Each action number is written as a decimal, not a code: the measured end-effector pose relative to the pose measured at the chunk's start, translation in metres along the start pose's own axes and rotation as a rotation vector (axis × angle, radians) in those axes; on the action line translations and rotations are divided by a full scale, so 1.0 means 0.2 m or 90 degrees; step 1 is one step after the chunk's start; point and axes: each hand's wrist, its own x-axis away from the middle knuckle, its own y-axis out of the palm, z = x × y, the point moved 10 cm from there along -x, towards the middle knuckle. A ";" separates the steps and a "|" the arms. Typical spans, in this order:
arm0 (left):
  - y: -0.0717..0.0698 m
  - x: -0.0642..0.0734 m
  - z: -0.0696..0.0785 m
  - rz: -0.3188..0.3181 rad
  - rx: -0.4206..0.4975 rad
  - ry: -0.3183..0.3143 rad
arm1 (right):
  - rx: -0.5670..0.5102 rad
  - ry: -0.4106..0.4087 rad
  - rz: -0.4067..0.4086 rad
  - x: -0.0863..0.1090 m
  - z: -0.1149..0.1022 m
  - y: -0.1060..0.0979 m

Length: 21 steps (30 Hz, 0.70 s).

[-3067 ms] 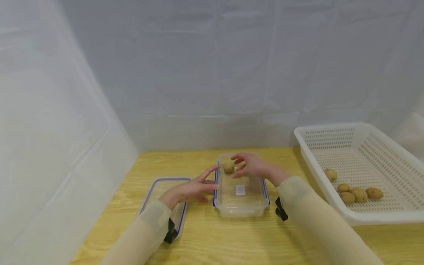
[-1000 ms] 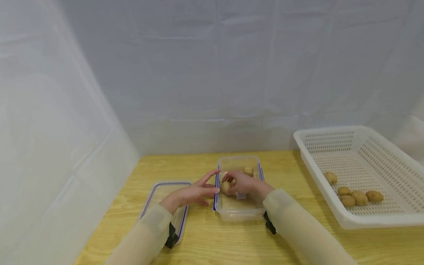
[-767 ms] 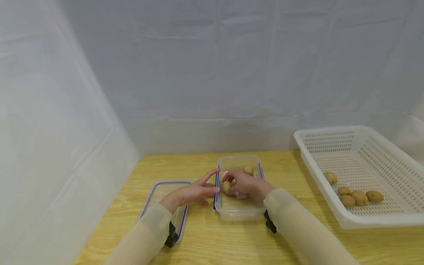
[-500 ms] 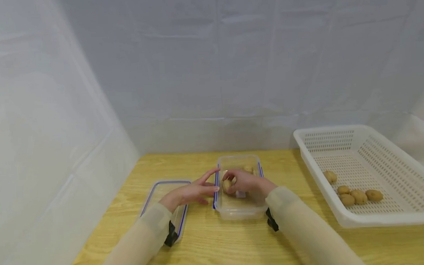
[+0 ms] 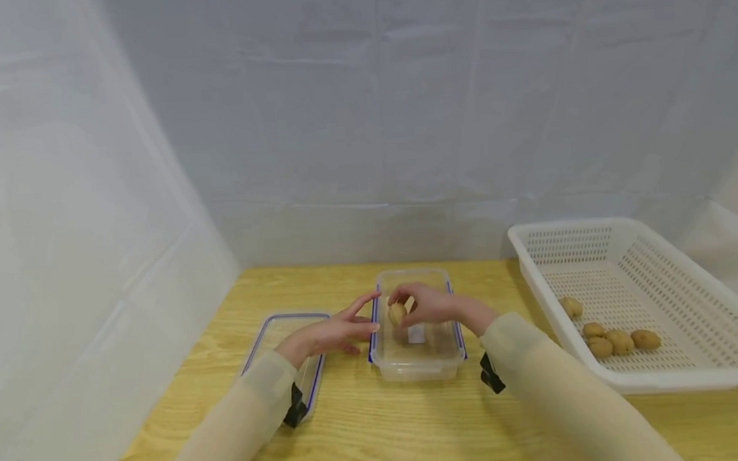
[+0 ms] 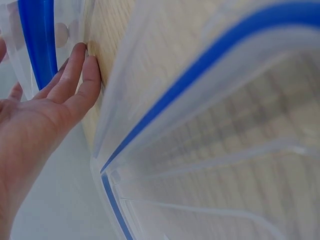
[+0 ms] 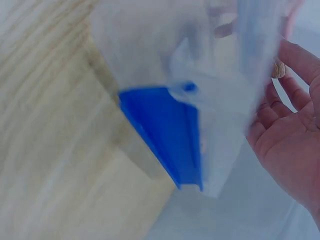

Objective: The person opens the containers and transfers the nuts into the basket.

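Note:
My right hand (image 5: pixel 429 306) pinches a potato (image 5: pixel 398 315) between thumb and fingers above the clear plastic food container (image 5: pixel 418 371). In the right wrist view a bit of the potato (image 7: pixel 278 69) shows between the fingers. Blue locking flaps run along the container's sides, and a white label (image 5: pixel 416 334) shows through it. My left hand (image 5: pixel 332 332) lies at the container's left side, fingers spread and fairly straight. In the left wrist view its fingers (image 6: pixel 75 75) are at the container wall beside the blue flap (image 6: pixel 41 40).
A clear lid (image 5: pixel 287 321) with a blue seal lies on the wooden table (image 5: pixel 388 426), partly under my left forearm. To the right stands a white perforated basket (image 5: pixel 667 379) with several potatoes (image 5: pixel 620 342) in it. White sheeting (image 5: pixel 371 122) encloses the back and left.
Over the last half second my right hand has lifted the potato up from inside the container. Another potato seen earlier at the container's back right is now out of sight. The left hand stays put.

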 end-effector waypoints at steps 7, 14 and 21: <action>0.00 -0.01 -0.01 0.002 -0.007 -0.004 | 0.011 -0.043 0.018 0.07 -0.07 -0.14; 0.00 -0.02 0.00 0.007 0.003 -0.001 | 0.022 -0.001 0.025 0.17 -0.07 -0.31; 0.00 -0.02 -0.01 0.006 0.001 0.005 | 0.063 0.014 0.047 0.27 -0.03 -0.45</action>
